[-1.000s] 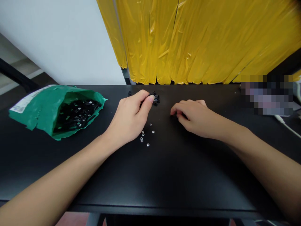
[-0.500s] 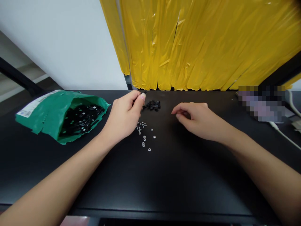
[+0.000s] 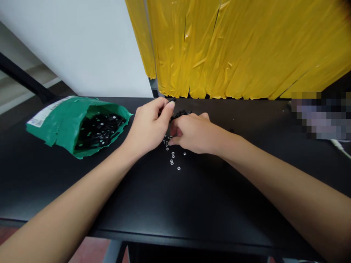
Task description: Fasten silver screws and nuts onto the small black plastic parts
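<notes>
Between the thumb and curled fingers of my left hand (image 3: 152, 126) is a small black part (image 3: 172, 99), mostly covered by the fingertips. My right hand (image 3: 194, 133) reaches in beside it, thumb and forefinger apart over some small silver screws (image 3: 166, 141). No object shows between those fingers. Behind the right knuckles lies a pile of small black parts (image 3: 184, 113), partly hidden. Several silver nuts (image 3: 173, 156) are scattered on the black table (image 3: 175, 204) nearer to me.
A torn green bag (image 3: 64, 122) full of black parts lies open at the left. Yellow plastic sheeting (image 3: 233, 47) hangs behind the table beside a white panel (image 3: 90, 44). At the right are a blurred-out item (image 3: 320, 117) and a white cable (image 3: 341, 148).
My right hand has moved left from the bare tabletop to the screws beside my left hand. My left hand still holds the black part. The camera view has shifted slightly.
</notes>
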